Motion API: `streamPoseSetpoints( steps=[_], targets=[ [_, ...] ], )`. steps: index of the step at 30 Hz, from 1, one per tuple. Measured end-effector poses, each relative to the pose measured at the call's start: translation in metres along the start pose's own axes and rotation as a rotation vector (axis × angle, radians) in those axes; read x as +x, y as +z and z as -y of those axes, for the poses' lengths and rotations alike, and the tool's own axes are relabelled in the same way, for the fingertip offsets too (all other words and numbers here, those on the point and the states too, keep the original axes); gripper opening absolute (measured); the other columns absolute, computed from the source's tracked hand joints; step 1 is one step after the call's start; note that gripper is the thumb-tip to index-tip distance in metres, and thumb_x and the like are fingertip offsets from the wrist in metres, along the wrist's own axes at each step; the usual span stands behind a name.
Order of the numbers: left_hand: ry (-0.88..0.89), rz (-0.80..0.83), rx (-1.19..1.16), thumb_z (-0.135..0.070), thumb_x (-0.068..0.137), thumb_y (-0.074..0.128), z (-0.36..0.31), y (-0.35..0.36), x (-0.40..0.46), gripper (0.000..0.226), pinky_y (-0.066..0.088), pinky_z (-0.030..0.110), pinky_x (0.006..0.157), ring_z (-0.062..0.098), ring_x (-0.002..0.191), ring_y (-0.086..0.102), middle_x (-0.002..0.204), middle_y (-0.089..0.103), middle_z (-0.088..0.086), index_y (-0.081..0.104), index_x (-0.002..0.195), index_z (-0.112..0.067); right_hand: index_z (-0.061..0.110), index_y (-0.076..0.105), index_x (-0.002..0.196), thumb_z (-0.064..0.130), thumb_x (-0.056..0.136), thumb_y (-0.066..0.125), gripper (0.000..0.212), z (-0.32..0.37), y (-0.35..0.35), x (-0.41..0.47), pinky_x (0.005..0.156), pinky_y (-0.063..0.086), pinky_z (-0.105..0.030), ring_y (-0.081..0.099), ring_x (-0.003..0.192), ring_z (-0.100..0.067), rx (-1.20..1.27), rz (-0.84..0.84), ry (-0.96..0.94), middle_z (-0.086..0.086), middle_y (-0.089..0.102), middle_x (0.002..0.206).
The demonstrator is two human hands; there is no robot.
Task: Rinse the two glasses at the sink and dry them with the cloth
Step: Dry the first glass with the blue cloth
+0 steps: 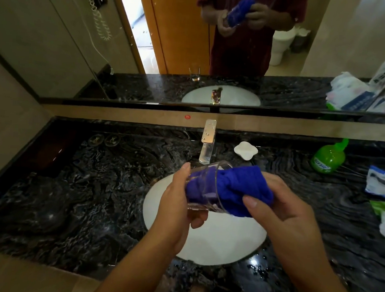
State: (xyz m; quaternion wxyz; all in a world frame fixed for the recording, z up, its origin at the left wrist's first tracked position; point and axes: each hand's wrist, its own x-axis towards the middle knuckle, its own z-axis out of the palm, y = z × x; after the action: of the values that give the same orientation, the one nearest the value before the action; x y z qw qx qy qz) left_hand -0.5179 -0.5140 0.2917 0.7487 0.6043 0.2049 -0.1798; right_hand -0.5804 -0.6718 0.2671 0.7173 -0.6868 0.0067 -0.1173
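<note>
Nearest, both hands work above the white sink (pixel 204 242), presumably so drips fall into the basin; the left hand (pixel 177 203) curls round a clear glass (pixel 205 189), tipped on its side with the mouth turned right, fingers under it and thumb along the top, which steadies it against the wiping; the right hand (pixel 282 204) grips the blue cloth (pixel 245 188), thumb pressed on the bunched end, while the rest of the cloth is stuffed inside the glass, so the inner wall is being dried; judging by this, rinsing of this glass is done. Water beads lie on the dark marble counter (pixel 84 196) at its near edge. Beyond the hands the chrome tap (pixel 207 142) stands at the back edge, with no water visibly running; a white soap dish (pixel 246 150) sits just right of it; a green bottle (pixel 329 157) stands toward the back right corner. Farthest, the mirror (pixel 59 38) reflects a second glass (pixel 195 74) standing upright on the counter.
</note>
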Motion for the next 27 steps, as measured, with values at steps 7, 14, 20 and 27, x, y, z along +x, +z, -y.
streamPoseSetpoints(
  steps=[7, 14, 20, 27],
  targets=[
    [-0.023, 0.006, 0.086, -0.052, 0.101, 0.046, 0.007, 0.004, -0.006, 0.056, 0.037, 0.029, 0.060, 0.012, 0.047, 0.052, 0.051, 0.060, -0.002, 0.073, 0.053, -0.038, 0.033, 0.061, 0.132, 0.035, 0.090, 0.066, 0.042, -0.001, 0.010, -0.005, 0.097, 0.047, -0.019, 0.058, 0.125, -0.015, -0.254, 0.026, -0.091, 0.011, 0.059, 0.133],
    [-0.037, -0.010, 0.069, -0.051, 0.100, 0.050, 0.012, 0.000, 0.002, 0.053, 0.035, 0.029, 0.060, 0.013, 0.047, 0.054, 0.055, 0.063, -0.001, 0.075, 0.062, -0.024, 0.040, 0.078, 0.101, 0.046, 0.066, 0.087, 0.037, -0.001, -0.003, -0.003, 0.069, 0.057, -0.027, 0.072, 0.086, -0.013, 0.255, -0.056, 0.082, 0.002, 0.077, 0.098],
    [-0.031, 0.034, 0.049, -0.052, 0.100, 0.049, 0.013, -0.002, 0.000, 0.052, 0.030, 0.027, 0.057, 0.014, 0.044, 0.051, 0.056, 0.061, 0.003, 0.074, 0.064, -0.023, 0.039, 0.072, 0.111, 0.032, 0.080, 0.081, 0.033, -0.004, -0.003, -0.001, 0.081, 0.058, -0.028, 0.072, 0.100, -0.018, 0.016, -0.132, -0.022, 0.004, 0.075, 0.105],
    [0.022, 0.018, 0.087, -0.049, 0.102, 0.044, 0.018, -0.002, -0.002, 0.057, 0.033, 0.029, 0.061, 0.010, 0.042, 0.053, 0.052, 0.063, -0.002, 0.075, 0.058, -0.032, 0.030, 0.064, 0.122, 0.030, 0.093, 0.063, 0.029, -0.019, 0.009, -0.001, 0.079, 0.048, -0.020, 0.063, 0.097, -0.010, -0.411, 0.000, -0.130, 0.017, 0.066, 0.106]
  ],
)
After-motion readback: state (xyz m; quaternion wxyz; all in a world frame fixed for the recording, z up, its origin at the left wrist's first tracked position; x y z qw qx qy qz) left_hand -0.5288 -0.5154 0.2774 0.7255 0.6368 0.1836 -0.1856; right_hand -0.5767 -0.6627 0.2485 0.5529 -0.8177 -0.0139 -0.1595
